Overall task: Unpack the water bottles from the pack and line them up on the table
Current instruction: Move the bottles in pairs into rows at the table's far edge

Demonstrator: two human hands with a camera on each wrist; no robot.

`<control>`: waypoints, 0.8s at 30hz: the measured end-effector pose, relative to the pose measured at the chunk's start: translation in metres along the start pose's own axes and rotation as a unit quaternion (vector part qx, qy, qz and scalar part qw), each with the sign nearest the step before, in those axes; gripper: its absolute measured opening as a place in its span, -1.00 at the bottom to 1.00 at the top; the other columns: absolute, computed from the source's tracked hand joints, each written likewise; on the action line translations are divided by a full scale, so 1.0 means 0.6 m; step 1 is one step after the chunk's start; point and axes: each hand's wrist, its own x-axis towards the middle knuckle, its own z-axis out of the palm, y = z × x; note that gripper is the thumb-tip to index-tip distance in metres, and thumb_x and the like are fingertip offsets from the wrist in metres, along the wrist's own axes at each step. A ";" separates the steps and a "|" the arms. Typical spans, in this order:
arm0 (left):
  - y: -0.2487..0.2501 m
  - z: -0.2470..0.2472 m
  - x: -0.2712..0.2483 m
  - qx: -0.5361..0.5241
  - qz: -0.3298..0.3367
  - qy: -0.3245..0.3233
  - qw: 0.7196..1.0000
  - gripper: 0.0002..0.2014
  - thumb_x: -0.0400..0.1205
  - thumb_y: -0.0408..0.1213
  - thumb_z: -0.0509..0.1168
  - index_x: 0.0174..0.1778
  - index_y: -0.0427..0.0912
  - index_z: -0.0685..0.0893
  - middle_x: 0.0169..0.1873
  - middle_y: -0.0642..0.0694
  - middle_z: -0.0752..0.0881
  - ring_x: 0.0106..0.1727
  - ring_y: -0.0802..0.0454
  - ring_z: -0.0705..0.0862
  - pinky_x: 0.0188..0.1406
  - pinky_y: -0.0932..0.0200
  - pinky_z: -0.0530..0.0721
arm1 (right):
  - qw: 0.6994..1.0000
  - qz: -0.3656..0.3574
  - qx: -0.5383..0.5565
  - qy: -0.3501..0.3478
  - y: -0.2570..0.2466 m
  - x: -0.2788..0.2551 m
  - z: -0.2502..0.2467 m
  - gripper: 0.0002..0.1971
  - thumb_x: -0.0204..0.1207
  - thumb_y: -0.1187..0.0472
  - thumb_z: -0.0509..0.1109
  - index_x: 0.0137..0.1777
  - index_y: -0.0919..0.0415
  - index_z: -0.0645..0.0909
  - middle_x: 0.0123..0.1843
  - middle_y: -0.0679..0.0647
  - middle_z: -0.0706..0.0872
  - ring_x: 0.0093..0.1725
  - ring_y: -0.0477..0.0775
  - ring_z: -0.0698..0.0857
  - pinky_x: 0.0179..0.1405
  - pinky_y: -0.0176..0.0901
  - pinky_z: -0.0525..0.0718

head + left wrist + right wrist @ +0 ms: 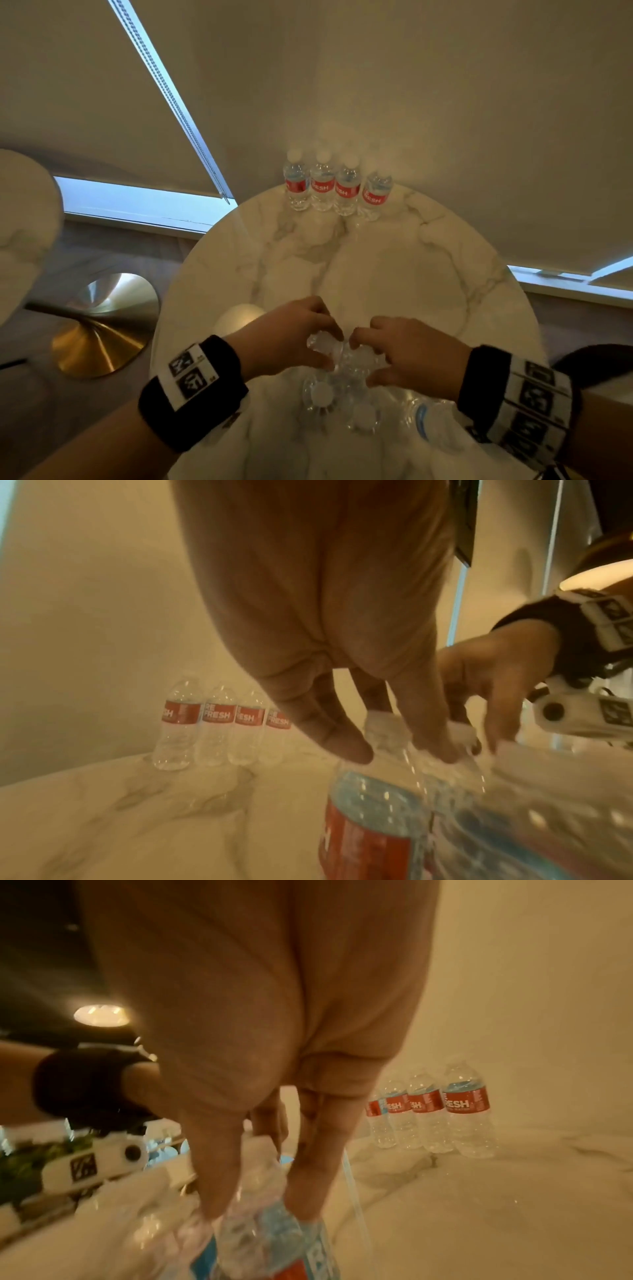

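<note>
Several water bottles [337, 186] with red labels stand in a row at the far edge of the round marble table [394, 274]; the same row of bottles [219, 723] [431, 1112] shows in both wrist views. The pack [342, 401] of bottles in clear plastic wrap sits at the near edge. My left hand [334, 349] and right hand [361, 359] meet on top of it, fingers curled and pinching the wrap. Seen from the wrists, the left hand [397, 753] and the right hand [258, 1210] press down around bottle tops in the pack [377, 818] [260, 1245].
A wall with roller blinds rises right behind the bottle row. A second marble table [24, 233] and a gold pedestal base [99, 335] stand to the left on the floor. Bare marble lies between the pack and the row.
</note>
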 end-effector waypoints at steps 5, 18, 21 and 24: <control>-0.032 -0.036 0.035 -0.002 -0.019 0.073 0.997 -0.67 0.61 -0.07 0.47 0.28 -0.02 0.75 0.16 -0.07 0.64 0.04 -0.02 0.68 0.11 0.12 0.64 | 0.996 0.033 0.023 0.077 0.022 0.042 -0.041 -0.70 0.51 -0.08 0.45 0.14 0.03 0.61 -0.18 -0.07 0.62 -0.19 0.00 0.58 -0.14 -0.11 0.55; -0.192 -0.233 0.204 -0.044 -0.137 0.250 0.958 -0.74 0.61 -0.14 0.47 -0.03 -0.32 0.81 -0.17 -0.19 0.79 -0.11 -0.16 0.76 -0.11 0.03 0.65 | 0.973 0.125 0.024 0.192 0.082 0.301 -0.242 -0.62 0.47 0.04 0.53 0.25 0.12 0.64 -0.01 0.03 0.66 0.03 0.14 0.67 -0.04 -0.12 0.55; -0.199 -0.242 0.226 -0.073 -0.146 0.279 0.946 -0.72 0.59 -0.19 0.47 -0.16 -0.41 0.79 -0.21 -0.31 0.82 -0.14 -0.23 0.77 -0.11 -0.07 0.68 | 0.968 0.124 0.030 0.217 0.084 0.333 -0.254 -0.70 0.48 0.09 0.53 0.17 0.14 0.66 -0.07 0.06 0.64 -0.07 0.15 0.64 -0.12 -0.15 0.48; -0.202 -0.243 0.245 -0.091 -0.153 0.306 0.935 -0.69 0.58 -0.20 0.48 -0.20 -0.46 0.77 -0.28 -0.29 0.77 -0.23 -0.19 0.69 -0.29 0.05 0.52 | 0.964 0.123 0.021 0.233 0.084 0.351 -0.258 -0.74 0.48 0.13 0.52 0.12 0.17 0.66 -0.12 0.07 0.62 -0.14 0.13 0.60 -0.16 -0.17 0.45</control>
